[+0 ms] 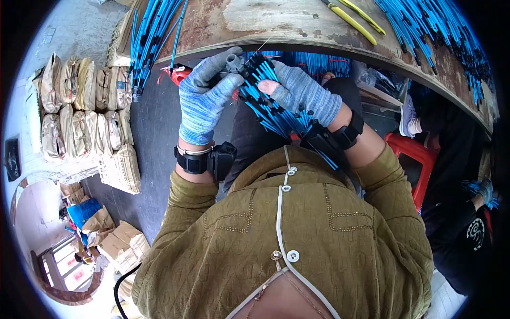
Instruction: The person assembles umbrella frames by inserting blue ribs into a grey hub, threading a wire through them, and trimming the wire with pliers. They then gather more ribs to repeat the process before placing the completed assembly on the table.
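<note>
My right hand [304,95], in a blue-grey knit glove with a bare thumb tip, is closed around a bundle of thin blue cables [264,70] with black ends. The bundle hangs tilted over my lap, its lower ends spreading below the hand. My left hand [206,91], gloved alike, is pinched at the left side of the bundle's upper end. What its fingers hold is too small to make out. A thin wire [263,45] sticks up from the top of the bundle, close to both hands.
Pliers with yellow handles [355,21] lie on the wooden table [271,18]. More blue cables [156,40] hang at its left edge, and others [435,26] lie to the right. Wrapped packages [79,106] are stacked at left. A red stool [411,159] and a co-worker [451,223] are at right.
</note>
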{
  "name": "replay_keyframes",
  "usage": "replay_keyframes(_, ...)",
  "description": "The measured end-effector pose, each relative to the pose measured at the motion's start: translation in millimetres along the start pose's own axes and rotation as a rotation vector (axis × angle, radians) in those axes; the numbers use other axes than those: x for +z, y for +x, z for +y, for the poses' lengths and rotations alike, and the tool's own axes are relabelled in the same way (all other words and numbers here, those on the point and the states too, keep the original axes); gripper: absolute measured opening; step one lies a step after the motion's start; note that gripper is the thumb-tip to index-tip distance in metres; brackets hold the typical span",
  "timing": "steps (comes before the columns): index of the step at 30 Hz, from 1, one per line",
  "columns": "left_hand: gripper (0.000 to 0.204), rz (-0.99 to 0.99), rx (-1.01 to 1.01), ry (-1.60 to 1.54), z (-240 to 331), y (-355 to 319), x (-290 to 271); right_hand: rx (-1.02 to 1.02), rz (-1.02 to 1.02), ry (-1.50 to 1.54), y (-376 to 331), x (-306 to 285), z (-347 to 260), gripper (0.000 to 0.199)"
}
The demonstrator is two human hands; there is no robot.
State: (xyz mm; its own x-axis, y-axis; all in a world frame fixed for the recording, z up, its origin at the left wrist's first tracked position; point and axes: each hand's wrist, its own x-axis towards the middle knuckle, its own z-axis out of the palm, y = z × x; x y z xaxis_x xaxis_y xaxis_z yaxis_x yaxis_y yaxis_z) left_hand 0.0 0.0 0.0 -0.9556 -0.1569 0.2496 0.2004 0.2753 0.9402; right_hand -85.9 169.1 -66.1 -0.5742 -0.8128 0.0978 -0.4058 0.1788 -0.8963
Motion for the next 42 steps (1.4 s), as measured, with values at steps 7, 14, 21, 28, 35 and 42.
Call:
replay_keyframes(7, 0.042, -0.080, -0.040, -0.370, -2, -4, -9, -0.053, -0.140, 0.213, 0, -8, -19, 0.036)
replay_keyframes(14, 0.045, -0.199, 0.009, -0.390, -2, -3, -18, -0.093, -0.147, -0.003, 6, -11, -28, 0.045)
replay_keyframes(21, 0.045, -0.158, -0.015, -0.380, -3, -8, -19, -0.059, -0.085, -0.053, 5, -5, -30, 0.050)
replay_keyframes(28, 0.043, -0.104, -0.027, -0.399, -3, -1, -15, -0.073, -0.023, -0.171, 3, -3, -27, 0.051)
replay_keyframes(35, 0.044, -0.161, -0.141, -0.375, 4, -7, -17, -0.120, 0.054, -0.225, -6, -1, -27, 0.055)
replay_keyframes(42, 0.040, -0.197, -0.174, -0.283, 8, -2, -13, -0.052, -0.015, -0.297, -10, -7, -31, 0.057)
